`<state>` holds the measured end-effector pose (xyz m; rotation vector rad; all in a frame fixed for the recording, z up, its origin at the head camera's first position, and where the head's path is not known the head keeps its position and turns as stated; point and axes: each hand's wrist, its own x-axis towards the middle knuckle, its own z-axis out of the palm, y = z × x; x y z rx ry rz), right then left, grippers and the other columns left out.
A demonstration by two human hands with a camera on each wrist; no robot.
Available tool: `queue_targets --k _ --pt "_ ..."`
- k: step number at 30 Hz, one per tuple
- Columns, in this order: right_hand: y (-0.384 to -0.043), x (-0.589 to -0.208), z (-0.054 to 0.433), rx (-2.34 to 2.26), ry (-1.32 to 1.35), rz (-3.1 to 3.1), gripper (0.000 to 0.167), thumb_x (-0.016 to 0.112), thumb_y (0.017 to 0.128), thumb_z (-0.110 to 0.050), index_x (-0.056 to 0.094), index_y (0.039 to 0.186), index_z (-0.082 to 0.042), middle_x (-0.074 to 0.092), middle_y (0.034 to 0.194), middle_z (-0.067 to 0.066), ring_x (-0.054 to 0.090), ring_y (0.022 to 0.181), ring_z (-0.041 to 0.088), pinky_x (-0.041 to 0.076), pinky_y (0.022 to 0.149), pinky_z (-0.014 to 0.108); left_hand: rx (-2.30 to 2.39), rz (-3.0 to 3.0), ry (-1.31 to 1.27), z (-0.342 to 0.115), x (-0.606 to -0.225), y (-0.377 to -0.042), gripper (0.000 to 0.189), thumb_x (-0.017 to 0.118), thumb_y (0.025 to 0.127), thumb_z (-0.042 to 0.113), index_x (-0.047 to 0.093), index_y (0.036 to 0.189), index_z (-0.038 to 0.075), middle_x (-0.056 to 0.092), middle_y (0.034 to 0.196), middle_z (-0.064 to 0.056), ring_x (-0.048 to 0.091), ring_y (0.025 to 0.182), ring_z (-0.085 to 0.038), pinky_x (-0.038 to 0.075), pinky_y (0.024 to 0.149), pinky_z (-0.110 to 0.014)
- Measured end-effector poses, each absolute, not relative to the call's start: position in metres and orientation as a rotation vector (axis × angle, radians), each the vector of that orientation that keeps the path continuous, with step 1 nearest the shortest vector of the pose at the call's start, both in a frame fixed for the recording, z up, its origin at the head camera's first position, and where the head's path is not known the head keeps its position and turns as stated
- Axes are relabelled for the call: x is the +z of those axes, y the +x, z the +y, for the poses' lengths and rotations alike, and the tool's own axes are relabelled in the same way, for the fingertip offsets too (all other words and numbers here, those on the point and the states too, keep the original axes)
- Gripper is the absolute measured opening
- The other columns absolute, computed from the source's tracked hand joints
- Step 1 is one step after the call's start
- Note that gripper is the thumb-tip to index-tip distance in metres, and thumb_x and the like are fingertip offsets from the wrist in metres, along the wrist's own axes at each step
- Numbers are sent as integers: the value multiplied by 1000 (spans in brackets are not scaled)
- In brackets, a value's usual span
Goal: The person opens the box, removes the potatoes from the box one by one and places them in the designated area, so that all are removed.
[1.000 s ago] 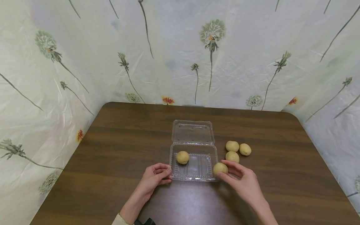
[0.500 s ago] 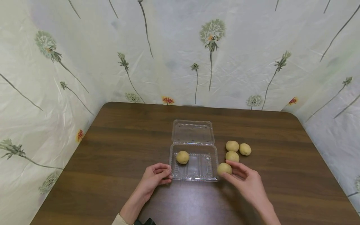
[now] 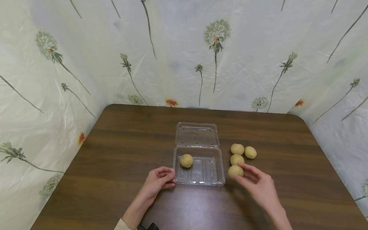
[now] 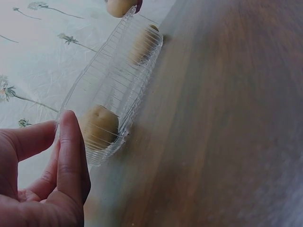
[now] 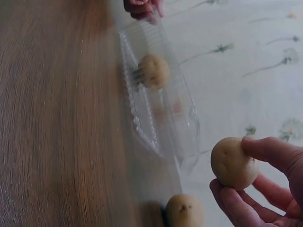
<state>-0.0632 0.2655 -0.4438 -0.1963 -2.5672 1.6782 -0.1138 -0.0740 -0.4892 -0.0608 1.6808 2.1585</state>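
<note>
A clear plastic clamshell container [image 3: 201,169] lies on the table with its lid [image 3: 197,134] folded back. Inside its left half sits one potato [image 3: 186,161]. The left hand [image 3: 161,179] pinches the container's left rim between thumb and fingers, as the left wrist view shows close up. Just right of the container, the right hand [image 3: 258,183] holds another potato [image 5: 233,163] between thumb and fingertips. That potato appears raised off the table in the right wrist view. In the head view it overlaps the nearest potato [image 3: 236,159] of a small group.
Two more potatoes, one at the back [image 3: 237,149] and one to its right [image 3: 250,152], belong to the group right of the container. The brown wooden table [image 3: 129,137] ends at a floral-patterned sheet [image 3: 184,64] behind and on both sides.
The right hand has moved to the right with its potato, from the container's right front corner to beside the potato group. The left hand and container have stayed put.
</note>
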Motion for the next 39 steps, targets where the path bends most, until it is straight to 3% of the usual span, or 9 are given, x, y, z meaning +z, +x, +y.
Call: queue_targets --k 21,39 --pt "-65 -448 282 1561 -281 -2649 56 77 84 -39 61 131 -13 66 120 9 65 98 2 52 76 14 2158 1677 -71 -75 -489 -116 29 70 91 7 58 110 -13 64 86 -8 66 77 -18 60 72 -30" --pt "-71 -450 298 1507 -366 -2668 61 76 83 -44 60 134 -14 66 123 2 62 97 -6 49 74 11 2161 1667 -67 -75 -489 -115 31 69 92 6 57 111 -14 64 87 -8 66 78 -18 60 72 -30"
